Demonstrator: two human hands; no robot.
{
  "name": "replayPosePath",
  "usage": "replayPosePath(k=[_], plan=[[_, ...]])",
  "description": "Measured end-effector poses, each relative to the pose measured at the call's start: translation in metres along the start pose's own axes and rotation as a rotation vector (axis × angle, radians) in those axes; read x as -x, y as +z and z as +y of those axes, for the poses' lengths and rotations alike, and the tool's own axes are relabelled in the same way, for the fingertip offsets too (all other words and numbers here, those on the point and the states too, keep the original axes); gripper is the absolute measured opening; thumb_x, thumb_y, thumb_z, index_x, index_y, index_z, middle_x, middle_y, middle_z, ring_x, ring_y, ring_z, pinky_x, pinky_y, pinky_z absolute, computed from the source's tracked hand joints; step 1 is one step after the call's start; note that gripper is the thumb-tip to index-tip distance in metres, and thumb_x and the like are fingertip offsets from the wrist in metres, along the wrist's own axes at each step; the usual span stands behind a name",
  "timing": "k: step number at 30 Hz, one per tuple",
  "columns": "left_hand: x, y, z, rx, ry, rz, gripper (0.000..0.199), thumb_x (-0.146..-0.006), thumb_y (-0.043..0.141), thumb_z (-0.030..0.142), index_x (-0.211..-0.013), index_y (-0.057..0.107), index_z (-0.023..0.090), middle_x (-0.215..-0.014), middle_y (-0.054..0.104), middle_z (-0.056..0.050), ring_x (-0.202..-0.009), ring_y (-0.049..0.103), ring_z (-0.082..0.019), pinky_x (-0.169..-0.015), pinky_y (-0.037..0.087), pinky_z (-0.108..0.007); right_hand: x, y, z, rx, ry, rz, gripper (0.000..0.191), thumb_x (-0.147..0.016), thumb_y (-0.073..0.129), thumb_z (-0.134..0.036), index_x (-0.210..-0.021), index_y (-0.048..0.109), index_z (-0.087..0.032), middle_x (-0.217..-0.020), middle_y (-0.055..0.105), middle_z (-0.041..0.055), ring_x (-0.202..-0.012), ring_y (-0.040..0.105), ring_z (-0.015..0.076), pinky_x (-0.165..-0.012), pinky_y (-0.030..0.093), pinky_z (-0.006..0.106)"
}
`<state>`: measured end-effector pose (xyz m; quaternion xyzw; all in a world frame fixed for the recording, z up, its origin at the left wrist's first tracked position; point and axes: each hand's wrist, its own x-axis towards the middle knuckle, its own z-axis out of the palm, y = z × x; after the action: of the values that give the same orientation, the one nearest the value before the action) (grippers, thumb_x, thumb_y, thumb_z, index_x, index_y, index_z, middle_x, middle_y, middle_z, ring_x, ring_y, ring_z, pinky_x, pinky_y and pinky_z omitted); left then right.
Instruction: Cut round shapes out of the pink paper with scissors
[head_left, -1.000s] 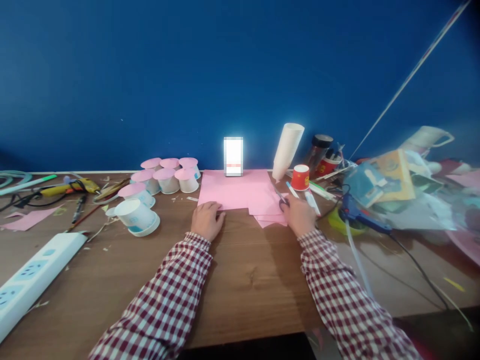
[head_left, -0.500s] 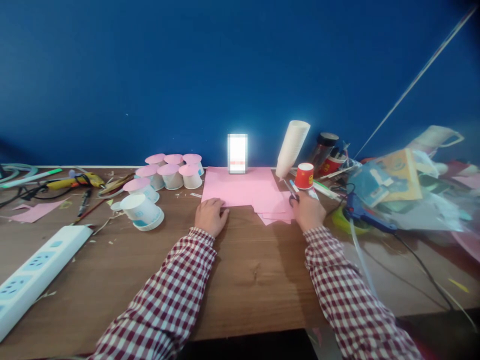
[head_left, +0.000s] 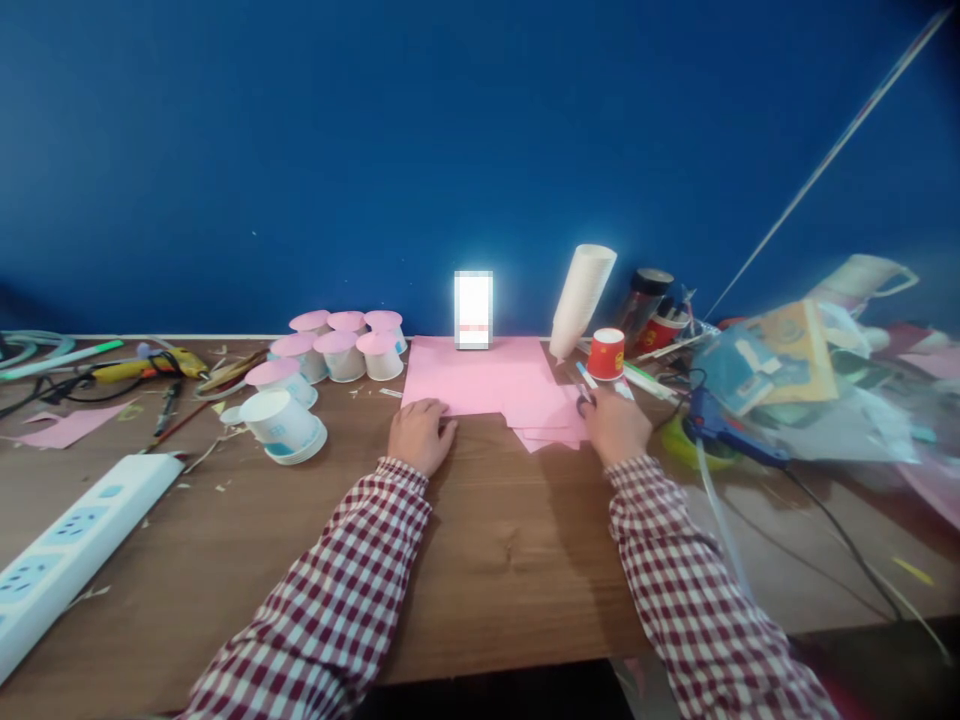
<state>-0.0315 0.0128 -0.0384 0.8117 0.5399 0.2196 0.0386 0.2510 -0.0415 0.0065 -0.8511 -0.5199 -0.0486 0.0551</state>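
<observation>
My left hand [head_left: 420, 436] lies palm down with its fingers stretched onto the front left edge of a pink paper sheet [head_left: 480, 378], thumb apart. On the other side, my right hand [head_left: 616, 425] is closed round dark-handled scissors [head_left: 583, 402]; only a bit of the handle shows by the fingertips, and the blades are hard to make out. Smaller pink paper pieces [head_left: 551, 436] lie just left of that hand. Right behind it stands an upside-down red paper cup [head_left: 606, 358], and a tall leaning stack of white cups [head_left: 583, 300] rises beyond.
Several cups with pink paper tops [head_left: 343, 345] stand at back left, with a white paper cup with a handle [head_left: 277, 418] before them. A power strip [head_left: 82, 540] lies left. Rightward are a blue glue gun [head_left: 731, 430] and plastic bags [head_left: 847, 400]. A bright phone-like screen [head_left: 473, 310] stands behind.
My right hand has shifted slightly at the scissors, whose blades show less than before. My left hand stays in place on the paper edge. The view has moved a little.
</observation>
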Motion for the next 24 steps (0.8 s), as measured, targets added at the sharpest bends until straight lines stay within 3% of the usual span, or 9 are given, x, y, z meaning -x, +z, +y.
replayPosePath(k=[6, 15, 19, 24], plan=[[0.0, 0.0005, -0.0002, 0.02, -0.005, 0.006, 0.03, -0.082, 0.052, 0.033, -0.104, 0.067, 0.02, -0.117, 0.064, -0.012, -0.111, 0.055, -0.03, -0.096, 0.04, -0.045, -0.003, -0.0021, 0.0097, 0.051, 0.101, -0.037, 0.029, -0.089, 0.051, -0.034, -0.108, 0.065, -0.017, -0.104, 0.068, 0.0161, -0.097, 0.064, 0.0295, -0.073, 0.05, 0.036], [0.0006, -0.001, 0.001, 0.003, 0.001, 0.001, 0.032, -0.083, 0.051, 0.035, -0.106, 0.066, 0.018, -0.119, 0.063, -0.012, -0.111, 0.055, -0.03, -0.096, 0.04, -0.044, 0.0014, -0.0023, 0.0011, 0.01, -0.033, -0.099, 0.025, -0.089, 0.049, -0.03, -0.103, 0.068, -0.022, -0.102, 0.069, 0.012, -0.095, 0.065, 0.0255, -0.074, 0.049, 0.033], [0.0002, -0.0009, 0.0009, 0.001, 0.001, 0.002, 0.031, -0.083, 0.051, 0.034, -0.105, 0.067, 0.019, -0.118, 0.064, -0.012, -0.11, 0.055, -0.029, -0.096, 0.041, -0.044, 0.0011, -0.0038, 0.0019, -0.021, 0.034, -0.068, 0.033, -0.089, 0.047, -0.038, -0.111, 0.064, -0.021, -0.102, 0.069, 0.0128, -0.092, 0.066, 0.0271, -0.073, 0.05, 0.035], [0.0002, -0.0002, 0.0012, 0.014, -0.006, 0.002, 0.032, -0.083, 0.051, 0.035, -0.106, 0.067, 0.019, -0.119, 0.063, -0.013, -0.11, 0.055, -0.031, -0.095, 0.041, -0.046, -0.0003, -0.004, 0.0037, 0.009, 0.062, -0.105, 0.034, -0.088, 0.046, -0.037, -0.105, 0.066, -0.015, -0.1, 0.069, 0.0165, -0.092, 0.067, 0.0282, -0.075, 0.05, 0.036]])
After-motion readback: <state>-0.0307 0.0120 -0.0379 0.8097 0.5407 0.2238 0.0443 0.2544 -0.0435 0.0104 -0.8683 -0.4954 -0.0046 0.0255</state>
